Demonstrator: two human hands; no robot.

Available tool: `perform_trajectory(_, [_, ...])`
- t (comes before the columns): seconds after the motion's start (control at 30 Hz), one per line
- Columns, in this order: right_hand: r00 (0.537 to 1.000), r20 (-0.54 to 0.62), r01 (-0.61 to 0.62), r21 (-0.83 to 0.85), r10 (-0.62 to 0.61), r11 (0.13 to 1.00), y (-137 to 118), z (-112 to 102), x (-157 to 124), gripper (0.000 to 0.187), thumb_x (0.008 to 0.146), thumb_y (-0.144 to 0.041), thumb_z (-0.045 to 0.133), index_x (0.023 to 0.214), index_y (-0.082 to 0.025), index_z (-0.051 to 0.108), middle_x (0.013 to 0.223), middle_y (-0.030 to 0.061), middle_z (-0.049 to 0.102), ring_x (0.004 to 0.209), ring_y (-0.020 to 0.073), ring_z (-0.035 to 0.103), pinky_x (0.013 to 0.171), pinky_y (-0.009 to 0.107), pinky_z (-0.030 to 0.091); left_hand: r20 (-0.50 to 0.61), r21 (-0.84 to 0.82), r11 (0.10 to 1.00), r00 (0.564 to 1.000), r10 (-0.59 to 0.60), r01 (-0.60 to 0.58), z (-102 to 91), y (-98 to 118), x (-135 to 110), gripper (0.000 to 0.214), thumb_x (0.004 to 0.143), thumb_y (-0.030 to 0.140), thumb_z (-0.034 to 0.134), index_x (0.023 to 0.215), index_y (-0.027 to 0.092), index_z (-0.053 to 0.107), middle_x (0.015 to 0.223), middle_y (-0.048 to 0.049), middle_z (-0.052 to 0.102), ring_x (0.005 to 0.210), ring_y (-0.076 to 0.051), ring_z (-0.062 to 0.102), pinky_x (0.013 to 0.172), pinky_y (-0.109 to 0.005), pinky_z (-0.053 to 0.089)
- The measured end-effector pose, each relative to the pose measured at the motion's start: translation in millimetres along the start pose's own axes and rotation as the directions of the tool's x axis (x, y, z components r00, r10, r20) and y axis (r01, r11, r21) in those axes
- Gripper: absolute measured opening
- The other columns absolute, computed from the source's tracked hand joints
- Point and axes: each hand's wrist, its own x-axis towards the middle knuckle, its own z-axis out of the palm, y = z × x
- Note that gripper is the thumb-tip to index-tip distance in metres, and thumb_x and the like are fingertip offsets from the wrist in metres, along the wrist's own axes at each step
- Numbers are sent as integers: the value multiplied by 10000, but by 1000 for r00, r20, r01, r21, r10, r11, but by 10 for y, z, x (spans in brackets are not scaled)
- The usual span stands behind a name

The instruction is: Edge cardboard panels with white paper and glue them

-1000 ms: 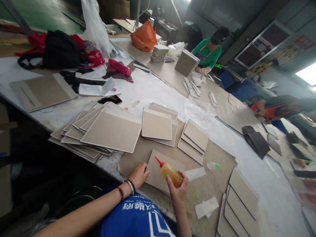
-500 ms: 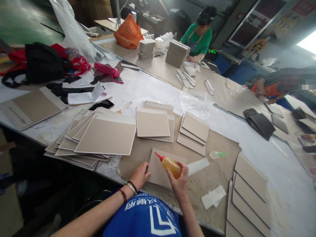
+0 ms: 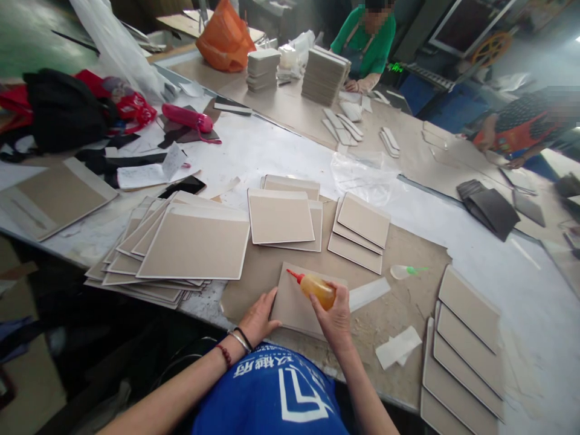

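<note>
My right hand (image 3: 334, 311) is wrapped round a squeeze bottle (image 3: 319, 291) of amber liquid, tilted so its red nozzle points left, at the upper left part of a beige board (image 3: 296, 308). This board lies flat in front of me on a brown sheet. Against its left edge rests my left hand (image 3: 259, 317), fingers stretched out along the edge and thumb apart near the lower corner. White paper strips (image 3: 370, 294) lie right of my right hand. Beyond them is a small clear bottle with a green tip (image 3: 403, 272).
Fanned beige boards (image 3: 194, 241) lie at left, smaller ones (image 3: 281, 217) ahead, more (image 3: 466, 356) at right. A pink pouch (image 3: 188, 118), black bag (image 3: 63, 112) and orange bag (image 3: 226, 39) sit farther off. Two people (image 3: 365, 42) work across the table.
My left hand has straightened its fingers along the board's edge. The bottle is slightly flatter, its nozzle still over the board. The view has tilted down a little.
</note>
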Motion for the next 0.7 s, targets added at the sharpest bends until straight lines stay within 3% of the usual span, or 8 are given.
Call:
perform_trajectory(0.27, [999, 12, -34, -16, 34, 999, -35, -31, 24, 346, 716, -324, 617, 988, -203, 441, 923, 49, 484, 861, 200, 500, 785, 373, 444, 92, 134, 991, 995, -35, 23, -16, 20, 17, 784, 690, 201, 624, 1357, 157, 216, 1149, -122, 479, 1068, -226, 498, 915, -323, 384])
perform_trajectory(0.7, [999, 23, -24, -44, 25, 999, -31, -18, 97, 326, 699, -308, 620, 956, -210, 444, 895, 37, 480, 837, 196, 492, 760, 363, 443, 86, 137, 990, 996, -35, 23, 3, -3, 13, 783, 700, 203, 614, 1369, 159, 208, 1145, -122, 480, 1051, -224, 505, 914, -319, 382])
